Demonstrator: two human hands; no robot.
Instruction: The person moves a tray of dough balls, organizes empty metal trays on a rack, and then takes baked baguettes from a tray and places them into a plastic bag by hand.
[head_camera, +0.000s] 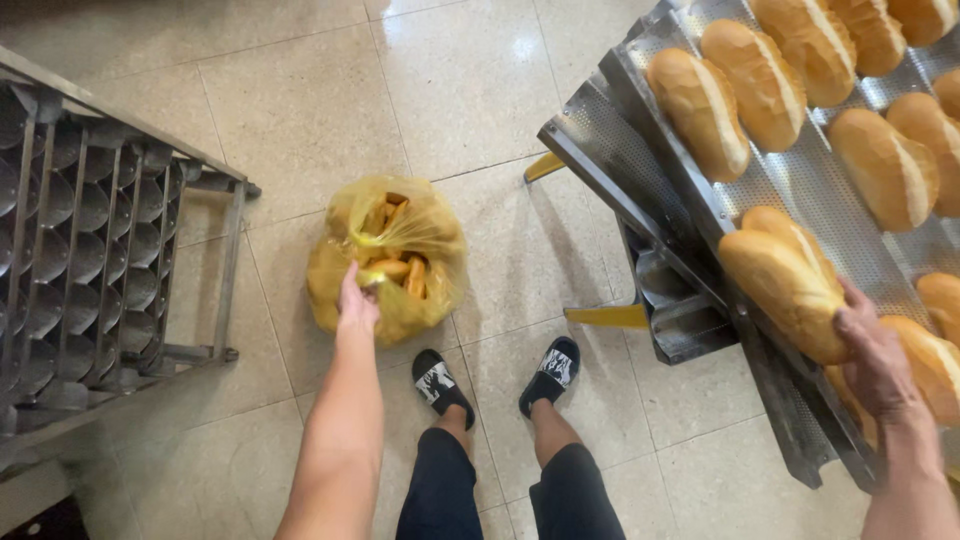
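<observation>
A yellow plastic bag (340, 275) full of bread rolls sits on the tiled floor in front of my feet. My left hand (357, 303) reaches down into its mouth and grips the bag's edge by the rolls inside. My right hand (877, 355) holds two golden bread loaves (785, 280) together at the lower edge of a perforated metal baking tray (770, 190). Several more loaves (760, 85) lie in rows on that tray.
The tray rests on a metal cart (640, 210) at the right, with more trays below it. A steel rack of dimpled trays (80, 230) stands at the left. My feet in black slippers (495, 380) stand on beige floor tiles.
</observation>
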